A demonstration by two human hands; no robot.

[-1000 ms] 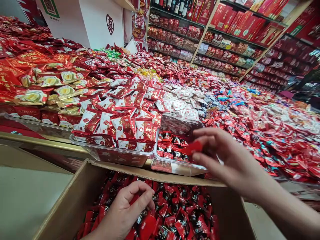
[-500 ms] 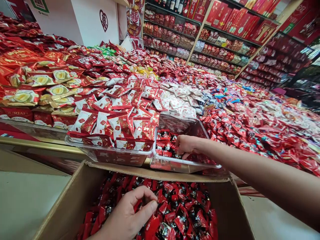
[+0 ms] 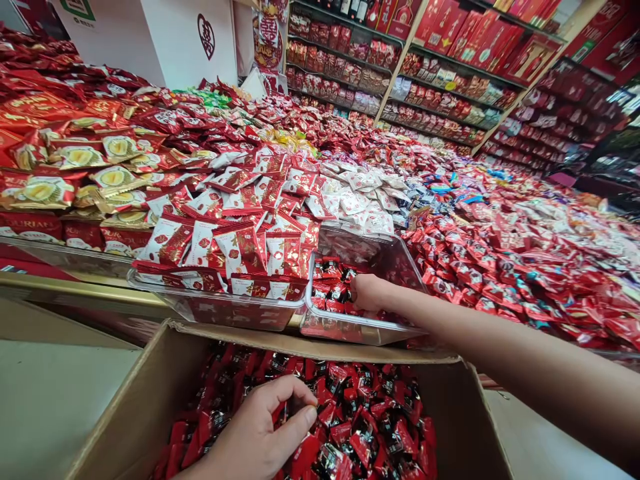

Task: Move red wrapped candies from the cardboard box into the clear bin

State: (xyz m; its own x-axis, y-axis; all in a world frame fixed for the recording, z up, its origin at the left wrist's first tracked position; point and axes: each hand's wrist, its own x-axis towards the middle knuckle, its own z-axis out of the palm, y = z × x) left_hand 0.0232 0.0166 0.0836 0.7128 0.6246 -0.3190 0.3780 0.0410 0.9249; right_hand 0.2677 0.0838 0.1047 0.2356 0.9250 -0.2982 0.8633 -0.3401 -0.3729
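An open cardboard box [image 3: 120,393] in the foreground holds many red-and-black wrapped candies [image 3: 350,427]. Over them is my left hand [image 3: 270,427], thumb and forefinger tips together; whatever lies between them is too small to make out. My right hand [image 3: 369,293] reaches down into a clear plastic bin [image 3: 350,327] beyond the box. Its fingertips are hidden, beside similar red-and-black candies [image 3: 330,287] standing in rows at the bin's left side.
Left of that bin, another clear bin [image 3: 235,310] is heaped with red-and-white packets [image 3: 240,250]. Durian packets [image 3: 45,193] lie farther left. White packets [image 3: 360,200] and red candies [image 3: 465,260] spread behind and to the right. Stocked shelves [image 3: 345,67] stand at the back.
My right hand has turned slightly, and its fingers are now more hidden among the bin's candies. My left hand has barely moved.
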